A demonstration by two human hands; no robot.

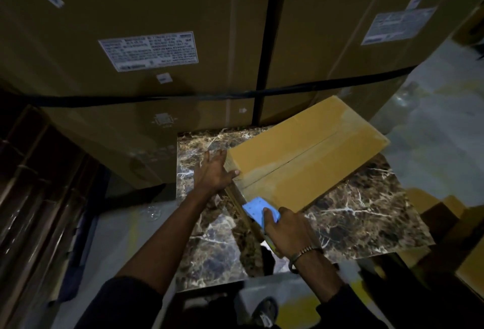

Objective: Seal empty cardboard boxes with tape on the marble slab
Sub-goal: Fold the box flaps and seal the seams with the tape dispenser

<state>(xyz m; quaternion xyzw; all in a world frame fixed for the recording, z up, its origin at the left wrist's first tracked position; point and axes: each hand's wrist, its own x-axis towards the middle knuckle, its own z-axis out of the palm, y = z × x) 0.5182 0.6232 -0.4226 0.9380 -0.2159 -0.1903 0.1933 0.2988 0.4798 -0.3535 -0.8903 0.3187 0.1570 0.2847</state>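
Observation:
A closed cardboard box lies at an angle on the brown marble slab, with clear tape along its centre seam. My left hand lies flat against the box's near left end, thumb on the top edge. My right hand grips a tape dispenser with a blue plate, pressed at the box's near corner where the seam ends. A strip of tape runs down the end face below the dispenser.
Two tall strapped cartons with white labels stand just behind the slab. Wooden frames lean at the left. More cardboard pieces lie on the floor at the right. My shoe shows below the slab's near edge.

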